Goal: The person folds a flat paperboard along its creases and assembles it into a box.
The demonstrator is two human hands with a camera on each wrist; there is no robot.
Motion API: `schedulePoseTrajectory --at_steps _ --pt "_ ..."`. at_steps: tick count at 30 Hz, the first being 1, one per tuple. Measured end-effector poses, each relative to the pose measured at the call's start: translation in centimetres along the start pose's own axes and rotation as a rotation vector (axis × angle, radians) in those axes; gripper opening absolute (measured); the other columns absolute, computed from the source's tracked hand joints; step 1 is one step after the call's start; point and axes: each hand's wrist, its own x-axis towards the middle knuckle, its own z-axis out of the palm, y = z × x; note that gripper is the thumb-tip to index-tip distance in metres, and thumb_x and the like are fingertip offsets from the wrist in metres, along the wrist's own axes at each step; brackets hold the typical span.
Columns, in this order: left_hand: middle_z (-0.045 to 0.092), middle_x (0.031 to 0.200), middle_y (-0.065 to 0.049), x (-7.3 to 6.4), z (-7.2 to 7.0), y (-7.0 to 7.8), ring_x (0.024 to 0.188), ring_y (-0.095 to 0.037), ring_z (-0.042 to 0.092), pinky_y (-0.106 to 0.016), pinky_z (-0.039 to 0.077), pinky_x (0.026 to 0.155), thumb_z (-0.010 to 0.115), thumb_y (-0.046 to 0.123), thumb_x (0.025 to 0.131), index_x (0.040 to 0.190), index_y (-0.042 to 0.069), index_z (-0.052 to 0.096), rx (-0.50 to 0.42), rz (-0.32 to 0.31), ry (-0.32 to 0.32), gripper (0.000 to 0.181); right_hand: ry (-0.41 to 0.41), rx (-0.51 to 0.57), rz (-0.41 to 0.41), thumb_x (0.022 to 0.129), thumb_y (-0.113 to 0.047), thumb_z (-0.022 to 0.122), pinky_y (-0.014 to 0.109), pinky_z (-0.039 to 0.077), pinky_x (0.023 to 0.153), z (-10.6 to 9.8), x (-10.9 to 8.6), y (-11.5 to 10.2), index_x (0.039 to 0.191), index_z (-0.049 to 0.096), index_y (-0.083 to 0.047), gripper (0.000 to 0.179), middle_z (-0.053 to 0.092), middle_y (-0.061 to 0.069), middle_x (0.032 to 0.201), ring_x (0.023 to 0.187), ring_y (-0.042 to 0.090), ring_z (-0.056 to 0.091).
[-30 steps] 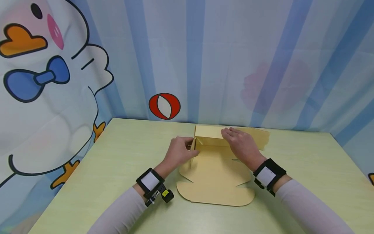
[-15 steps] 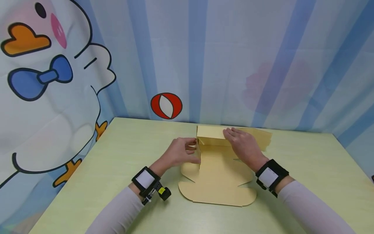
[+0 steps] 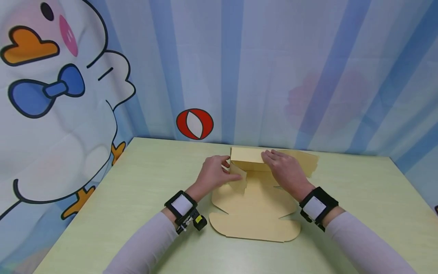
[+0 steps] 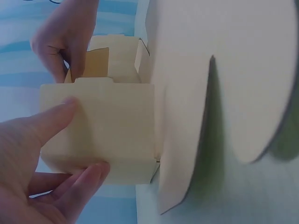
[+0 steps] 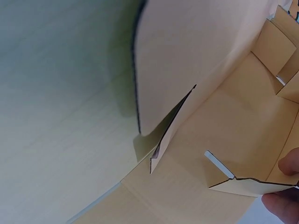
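Observation:
A tan cardboard box (image 3: 256, 205), partly folded, lies on the table with its wide tabbed front panel flat. At its back stands a folded-up wall (image 3: 246, 155). My left hand (image 3: 213, 173) holds the left back corner; in the left wrist view its thumb presses the face of a side flap (image 4: 117, 112) while the other fingers curl at the outer edge. My right hand (image 3: 284, 169) lies over the right part of the back wall. Seen from the right wrist, its thumb and a finger grip a small turned-up flap (image 5: 243, 186). The other right fingers are mostly hidden there.
To the right of the back wall, an unfolded side flap (image 3: 308, 163) spreads out. The pale table (image 3: 164, 171) reaches back to a striped blue curtain (image 3: 267, 76) with cartoon prints. Slits separate the rounded front tabs from the side panels.
The left flap has swung inward to the right, pushed by my left thumb. My left hand shifted slightly up and to the right. My right hand stays on the back wall.

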Motion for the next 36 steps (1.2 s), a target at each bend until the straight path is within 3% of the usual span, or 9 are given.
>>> schedulePoseTrajectory --at_steps 6,10,15,19,29,36 --pt "0.066 0.083 -0.003 0.9 0.1 0.5 0.071 -0.014 0.058 -0.022 0.045 0.058 0.086 0.043 0.073 0.106 0.008 0.069 0.073 0.001 0.012 0.051 0.008 0.003 -0.005 0.085 0.008 0.068 0.04 0.061 0.081 0.1 -0.2 0.1 0.115 0.069 0.0 0.031 0.074 0.014 0.113 0.1 0.031 0.073" --pt "0.051 0.067 0.001 1.1 0.3 0.5 0.057 -0.012 0.046 -0.021 0.034 0.052 0.083 0.045 0.076 0.095 0.006 0.064 0.092 -0.011 0.008 0.048 0.003 0.002 -0.003 0.085 0.007 0.068 0.04 0.061 0.08 0.0 -0.1 0.0 0.116 0.069 0.0 0.032 0.074 0.014 0.114 0.101 0.03 0.073" --pt "0.031 0.053 0.005 1.4 0.5 0.4 0.043 -0.009 0.032 -0.021 0.022 0.043 0.08 0.042 0.082 0.079 0.011 0.057 0.082 0.042 0.021 0.038 -0.004 0.005 0.001 0.086 0.007 0.068 0.04 0.061 0.08 -0.2 0.0 -0.1 0.117 0.069 0.0 0.032 0.074 0.014 0.114 0.101 0.03 0.073" --pt "0.03 0.05 0.006 1.7 0.5 0.3 0.04 -0.007 0.031 -0.02 0.022 0.041 0.079 0.038 0.083 0.078 0.014 0.056 0.083 0.084 0.026 0.033 -0.001 0.013 0.004 0.086 0.007 0.068 0.041 0.061 0.08 -0.1 0.1 -0.1 0.116 0.069 0.0 0.031 0.074 0.015 0.114 0.101 0.031 0.073" --pt "0.034 0.051 0.006 1.9 0.7 0.2 0.041 -0.006 0.036 -0.018 0.025 0.042 0.078 0.033 0.084 0.076 0.013 0.059 0.106 0.12 0.03 0.029 -0.001 0.02 0.007 0.086 0.006 0.068 0.041 0.061 0.08 0.0 0.0 0.0 0.115 0.069 0.0 0.03 0.074 0.014 0.113 0.1 0.03 0.073" --pt "0.035 0.054 0.005 1.9 0.9 0.4 0.044 -0.007 0.038 -0.019 0.024 0.041 0.078 0.032 0.084 0.08 0.01 0.061 0.13 0.102 0.037 0.028 -0.012 0.028 0.004 0.086 0.007 0.067 0.041 0.061 0.079 -0.1 0.0 0.0 0.115 0.069 0.0 0.03 0.074 0.015 0.113 0.1 0.031 0.073"
